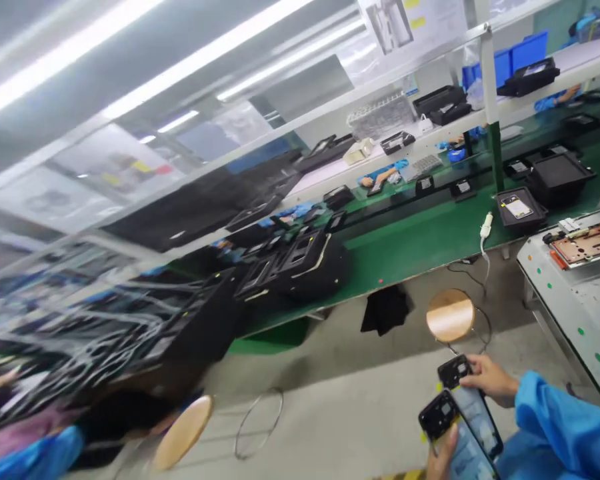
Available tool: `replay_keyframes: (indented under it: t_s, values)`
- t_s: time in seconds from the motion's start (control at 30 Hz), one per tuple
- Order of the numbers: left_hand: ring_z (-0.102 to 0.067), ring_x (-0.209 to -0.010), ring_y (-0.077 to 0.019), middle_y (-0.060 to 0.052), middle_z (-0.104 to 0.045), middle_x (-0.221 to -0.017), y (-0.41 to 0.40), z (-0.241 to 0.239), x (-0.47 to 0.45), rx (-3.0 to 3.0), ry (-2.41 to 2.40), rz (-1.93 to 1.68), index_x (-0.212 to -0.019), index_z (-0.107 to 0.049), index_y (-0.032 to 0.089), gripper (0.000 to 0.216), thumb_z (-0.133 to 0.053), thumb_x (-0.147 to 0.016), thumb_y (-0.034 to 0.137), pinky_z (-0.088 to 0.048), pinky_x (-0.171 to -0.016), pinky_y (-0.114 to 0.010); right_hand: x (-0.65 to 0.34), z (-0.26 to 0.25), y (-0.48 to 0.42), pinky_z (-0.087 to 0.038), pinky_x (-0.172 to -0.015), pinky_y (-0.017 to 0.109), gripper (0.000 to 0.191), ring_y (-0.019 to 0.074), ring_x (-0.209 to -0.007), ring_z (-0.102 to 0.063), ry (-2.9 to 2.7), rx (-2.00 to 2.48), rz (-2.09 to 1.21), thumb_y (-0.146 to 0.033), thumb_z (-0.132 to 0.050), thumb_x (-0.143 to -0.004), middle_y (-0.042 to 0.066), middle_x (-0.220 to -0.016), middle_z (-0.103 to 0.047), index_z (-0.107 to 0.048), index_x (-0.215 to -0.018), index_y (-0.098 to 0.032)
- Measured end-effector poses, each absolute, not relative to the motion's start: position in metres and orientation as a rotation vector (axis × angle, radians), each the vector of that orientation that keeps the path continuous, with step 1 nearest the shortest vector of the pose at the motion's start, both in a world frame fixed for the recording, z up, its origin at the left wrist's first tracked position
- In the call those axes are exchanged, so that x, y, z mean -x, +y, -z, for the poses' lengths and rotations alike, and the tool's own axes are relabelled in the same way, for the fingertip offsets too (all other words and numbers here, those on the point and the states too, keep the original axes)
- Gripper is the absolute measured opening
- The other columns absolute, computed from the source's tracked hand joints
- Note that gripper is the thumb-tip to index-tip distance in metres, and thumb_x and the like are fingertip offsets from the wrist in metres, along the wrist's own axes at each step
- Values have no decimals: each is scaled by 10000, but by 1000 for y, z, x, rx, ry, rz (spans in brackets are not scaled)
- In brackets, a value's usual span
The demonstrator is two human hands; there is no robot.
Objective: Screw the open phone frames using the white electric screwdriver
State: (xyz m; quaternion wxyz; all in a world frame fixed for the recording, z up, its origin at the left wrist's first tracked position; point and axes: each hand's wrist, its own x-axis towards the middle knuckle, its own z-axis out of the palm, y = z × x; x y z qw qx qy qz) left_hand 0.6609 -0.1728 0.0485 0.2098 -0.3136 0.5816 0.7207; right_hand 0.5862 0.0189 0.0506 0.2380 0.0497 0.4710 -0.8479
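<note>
My right hand [491,377], in a blue sleeve, is closed on the black top end of an opened smartphone [480,417] with a pale inner face. Low in the head view, my left hand [443,457] grips a second opened smartphone [469,445], its thumb along the edge. The two phones lie side by side at a slant and partly overlap, above the floor. Each shows a black camera end and small yellow tabs. The lower end of the left one is cut off by the frame.
A green workbench [395,248] carries black trays [520,208] and a white plug on a cable [486,227]. A white table [563,300] with a fixture [587,247] stands at right. Round stools [450,315] are on the floor. Co-workers' hands show beyond the bench; another person is blurred at lower left.
</note>
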Motion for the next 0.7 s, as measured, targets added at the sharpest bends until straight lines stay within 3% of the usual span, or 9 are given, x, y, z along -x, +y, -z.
replay_keyframes:
  t_s: [0.1, 0.17, 0.3, 0.5, 0.6, 0.7]
  values:
    - [-657, -993, -362, -120, -727, -840, -196, -51, -594, 767, 1531, -2030, -879, -707, 177, 607, -873, -438, 559, -544, -862, -434, -554, -33, 21, -532, -778, 422, 655, 285, -852, -671, 1442, -486, 2435, -498, -811, -535, 83, -936, -690, -585, -1058, -174]
    - [-673, -938, -370, -129, -719, -774, -205, -53, -543, 757, 1534, -1989, -877, -705, 154, 590, -870, -459, 537, -558, -802, -438, -535, -21, 40, -519, -810, 483, 578, 345, -858, -670, 1564, -714, 2437, -502, -818, -498, 118, -904, -695, -615, -941, -192]
    - [-699, -795, -329, -115, -719, -756, -200, -42, -422, 714, 1621, -1921, -832, -681, 131, 457, -903, -473, 305, -569, -721, -407, -496, 4, 82, -506, -765, 513, 421, 376, -772, -670, 1653, -936, 2425, -561, -770, -553, 169, -824, -689, -624, -766, -229]
    - [-686, -700, -183, -39, -711, -784, -141, -7, -248, 728, 1771, -1904, -862, -638, 117, 179, -747, -720, 120, -562, -735, -345, -358, 31, 112, -517, -671, 451, 569, 327, -737, -661, 1844, -969, 2366, -668, -721, -531, 110, -755, -676, -619, -795, -174]
    - [-668, -707, -156, -7, -684, -774, -115, 7, -192, 766, 1814, -1846, -861, -622, 118, 53, -657, -825, 135, -565, -760, -361, -266, 36, 120, -519, -662, 371, 488, 239, -721, -645, 1980, -939, 2259, -605, -693, -690, 72, -746, -656, -609, -813, -140]
    - [-661, -745, -159, -10, -672, -793, -100, 23, -146, 739, 1865, -1775, -868, -619, 118, 56, -640, -853, 168, -564, -774, -373, -187, 39, 126, -524, -704, 324, 364, 160, -731, -617, 2112, -878, 2139, -484, -614, -876, 41, -800, -635, -606, -882, -120]
